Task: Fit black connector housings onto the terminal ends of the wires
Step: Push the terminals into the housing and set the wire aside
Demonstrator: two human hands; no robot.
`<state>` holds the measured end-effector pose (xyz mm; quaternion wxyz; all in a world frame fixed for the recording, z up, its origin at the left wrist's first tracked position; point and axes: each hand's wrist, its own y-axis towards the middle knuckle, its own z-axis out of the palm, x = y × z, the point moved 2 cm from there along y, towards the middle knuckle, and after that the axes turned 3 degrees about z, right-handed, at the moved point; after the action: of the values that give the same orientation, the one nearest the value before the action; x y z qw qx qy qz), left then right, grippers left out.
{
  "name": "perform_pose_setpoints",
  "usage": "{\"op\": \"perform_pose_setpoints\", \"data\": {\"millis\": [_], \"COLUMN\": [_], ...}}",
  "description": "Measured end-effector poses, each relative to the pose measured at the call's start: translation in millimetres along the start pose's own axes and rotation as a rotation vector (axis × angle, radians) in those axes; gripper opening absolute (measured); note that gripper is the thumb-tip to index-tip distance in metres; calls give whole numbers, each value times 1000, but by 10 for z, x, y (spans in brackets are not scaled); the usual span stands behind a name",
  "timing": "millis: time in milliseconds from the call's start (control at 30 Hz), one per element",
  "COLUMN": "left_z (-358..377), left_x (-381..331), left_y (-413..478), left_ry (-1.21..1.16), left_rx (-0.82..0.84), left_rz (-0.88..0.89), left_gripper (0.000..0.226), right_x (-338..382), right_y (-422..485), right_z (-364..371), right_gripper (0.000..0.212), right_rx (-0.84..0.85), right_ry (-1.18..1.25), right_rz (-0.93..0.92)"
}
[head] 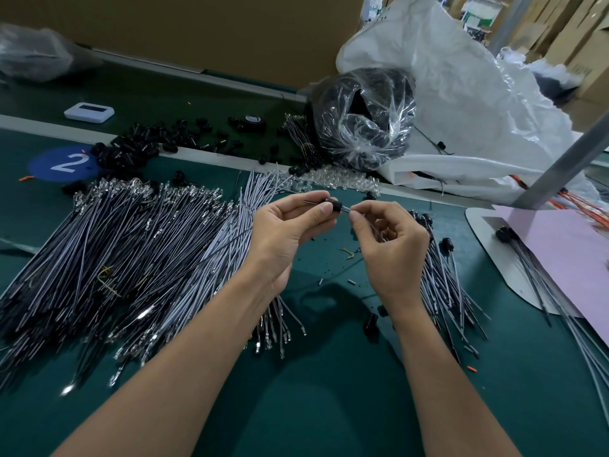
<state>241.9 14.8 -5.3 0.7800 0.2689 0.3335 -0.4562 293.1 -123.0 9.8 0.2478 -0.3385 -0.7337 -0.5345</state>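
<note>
While working over a green table [323,397], holds both hands up near the middle, fingertips close together. Pinches a black housing [334,206] between thumb and forefinger of the left hand [286,229], remaining fingers curled behind. Pinches a thin wire [345,211] at the fingertips of the right hand [392,242], just right of the housing, with the wire's end meeting the housing's right face; cannot tell how far in. Both clear of the table.

To the left, a wide pile [131,245] of wires fanned from near to far, metal terminals at the ends. Just right of the right hand, a smaller bunch [445,285] capped with housings at the far end. Far left, loose housings [141,145] scattered beside a blue disc [66,163] marked 2 and a white box [89,112]. Beyond the hands, a heap of clear bits [342,179], then a clear bag [362,120] stuffed with black parts, set against a white sack [478,94]. At the right, a pink sheet [560,255] with more capped wires across it. Near the right wrist, a stray housing [370,321] lying alone on the table.
</note>
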Motion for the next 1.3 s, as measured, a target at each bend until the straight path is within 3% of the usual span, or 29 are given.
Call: {"op": "perform_pose_setpoints", "data": {"millis": [1300], "left_z": [48], "left_x": [-9], "left_y": [-48], "left_ry": [33], "left_rx": [-9], "left_rz": [-11], "left_gripper": [23], "right_x": [-26], "right_y": [-7], "right_z": [25], "right_gripper": [4], "right_rx": [20], "right_ry": [-78], "right_rz": [-52]}}
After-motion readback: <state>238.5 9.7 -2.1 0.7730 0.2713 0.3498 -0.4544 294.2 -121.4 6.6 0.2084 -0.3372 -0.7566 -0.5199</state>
